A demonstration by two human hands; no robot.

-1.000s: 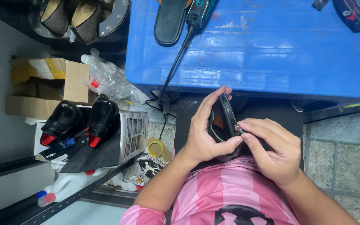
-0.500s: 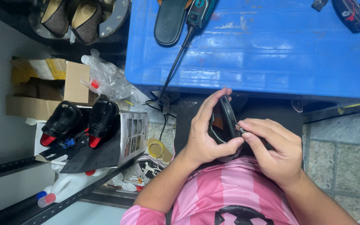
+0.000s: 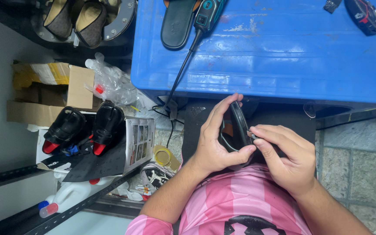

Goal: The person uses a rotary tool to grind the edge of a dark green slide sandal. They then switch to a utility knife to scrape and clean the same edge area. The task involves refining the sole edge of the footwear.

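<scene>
My left hand (image 3: 214, 148) is clamped around a black shoe (image 3: 236, 130), held on edge above my lap, just below the blue bench (image 3: 283, 56). My right hand (image 3: 286, 156) pinches the shoe's rim with closed fingertips.

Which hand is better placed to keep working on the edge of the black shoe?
Probably the right hand: its fingertips pinch at the shoe edge, while the left hand is wrapped around it, holding it.
</scene>
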